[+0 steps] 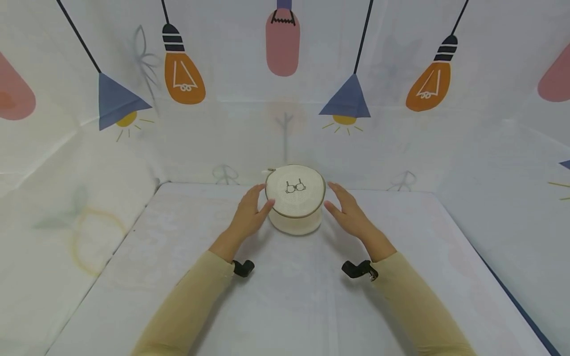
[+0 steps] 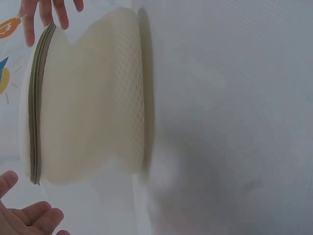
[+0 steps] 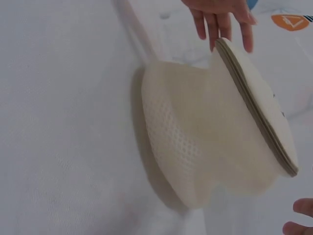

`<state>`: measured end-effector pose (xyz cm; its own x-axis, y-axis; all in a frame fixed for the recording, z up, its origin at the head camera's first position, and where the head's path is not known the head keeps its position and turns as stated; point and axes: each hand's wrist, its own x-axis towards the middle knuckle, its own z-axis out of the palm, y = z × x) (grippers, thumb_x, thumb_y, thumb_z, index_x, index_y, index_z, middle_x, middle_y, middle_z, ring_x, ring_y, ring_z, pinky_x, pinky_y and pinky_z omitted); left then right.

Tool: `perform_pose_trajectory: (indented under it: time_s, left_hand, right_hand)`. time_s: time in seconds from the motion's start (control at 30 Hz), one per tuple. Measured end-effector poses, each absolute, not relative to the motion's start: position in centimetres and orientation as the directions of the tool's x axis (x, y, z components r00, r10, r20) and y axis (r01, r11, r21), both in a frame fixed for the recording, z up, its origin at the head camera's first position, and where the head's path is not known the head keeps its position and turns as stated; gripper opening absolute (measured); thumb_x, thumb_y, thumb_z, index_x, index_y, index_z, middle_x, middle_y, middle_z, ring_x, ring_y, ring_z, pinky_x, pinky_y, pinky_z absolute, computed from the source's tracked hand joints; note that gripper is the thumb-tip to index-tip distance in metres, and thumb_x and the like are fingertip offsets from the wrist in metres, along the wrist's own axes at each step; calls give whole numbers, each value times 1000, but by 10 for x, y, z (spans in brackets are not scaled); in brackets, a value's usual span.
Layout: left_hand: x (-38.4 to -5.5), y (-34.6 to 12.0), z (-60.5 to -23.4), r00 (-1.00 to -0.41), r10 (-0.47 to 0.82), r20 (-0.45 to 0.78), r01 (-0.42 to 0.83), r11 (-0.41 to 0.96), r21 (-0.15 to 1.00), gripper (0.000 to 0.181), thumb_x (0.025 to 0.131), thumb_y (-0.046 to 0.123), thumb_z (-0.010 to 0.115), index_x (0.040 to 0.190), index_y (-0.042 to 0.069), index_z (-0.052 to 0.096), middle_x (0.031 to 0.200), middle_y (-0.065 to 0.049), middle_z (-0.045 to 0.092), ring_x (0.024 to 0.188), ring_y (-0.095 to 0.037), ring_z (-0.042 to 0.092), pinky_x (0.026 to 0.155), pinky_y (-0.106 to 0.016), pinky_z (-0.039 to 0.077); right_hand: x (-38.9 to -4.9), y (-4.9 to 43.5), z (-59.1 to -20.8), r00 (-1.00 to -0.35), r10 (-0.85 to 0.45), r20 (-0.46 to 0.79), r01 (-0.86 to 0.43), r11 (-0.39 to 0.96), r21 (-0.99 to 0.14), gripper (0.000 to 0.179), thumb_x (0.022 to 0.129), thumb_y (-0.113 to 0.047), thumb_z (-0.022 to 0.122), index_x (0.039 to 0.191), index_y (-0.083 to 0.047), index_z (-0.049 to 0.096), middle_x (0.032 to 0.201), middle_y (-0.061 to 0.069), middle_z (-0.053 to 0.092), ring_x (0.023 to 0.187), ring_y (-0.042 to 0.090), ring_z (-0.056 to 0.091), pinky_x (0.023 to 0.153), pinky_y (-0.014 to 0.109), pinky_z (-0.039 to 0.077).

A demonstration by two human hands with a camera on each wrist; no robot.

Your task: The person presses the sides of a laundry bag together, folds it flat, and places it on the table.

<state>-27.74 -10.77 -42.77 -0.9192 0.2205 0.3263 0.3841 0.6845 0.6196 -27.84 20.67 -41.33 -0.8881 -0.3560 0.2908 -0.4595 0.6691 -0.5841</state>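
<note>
A cream mesh laundry bag [image 1: 296, 203] stands upright on the white table, its round lid printed with a small bra outline [image 1: 296, 186]. Around the lid runs an olive-brown zipper [image 2: 35, 107], closed along the stretch seen in both wrist views. The sides of the bag [image 3: 183, 117] sag inward at the middle. My left hand [image 1: 247, 212] is at its left side with fingers spread, the thumb tip overlapping the lid's edge in the head view. Opposite it, my right hand [image 1: 352, 213] is held with relaxed fingers a small gap from the rim. Neither hand grips anything.
White sheeting printed with lamps and bulbs [image 1: 184, 79] hangs behind the table [image 1: 285, 306] and along both sides. The bag is near the table's back edge. Each wrist wears a black camera mount [image 1: 356, 269] at the cuff of a tan sleeve [image 1: 420, 301].
</note>
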Motion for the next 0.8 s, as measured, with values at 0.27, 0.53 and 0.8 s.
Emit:
perform_pose_trajectory:
  time_s: [0.27, 0.53, 0.8]
  left_hand:
    - [-284, -95, -428, -936, 189, 299, 349, 629, 695, 65, 105, 46, 45, 156, 9, 28, 160, -19, 29, 149, -35, 24, 121, -49, 20]
    - [-290, -86, -429, -934, 165, 316, 352, 558, 751, 66, 105, 45, 47, 157, 10, 26, 161, -17, 29, 149, -33, 26, 121, -47, 21]
    - [-294, -82, -432, -946, 123, 300, 318, 543, 778, 65, 104, 46, 47, 158, 16, 26, 163, -12, 27, 149, -31, 25, 120, -47, 22]
  right_hand:
    - [-285, 192, -413, -890, -318, 325, -455, 634, -626, 62, 105, -29, 52, 158, -7, 27, 161, 22, 26, 150, 39, 17, 119, 59, 14]
    - [-296, 178, -418, -933, -260, 250, -355, 536, -766, 60, 108, -35, 44, 159, -10, 24, 163, 19, 21, 150, 39, 19, 114, 61, 28]
    - [-302, 168, -422, -942, -250, 222, -321, 488, -812, 60, 108, -38, 42, 160, -17, 23, 166, 15, 16, 151, 36, 15, 117, 59, 24]
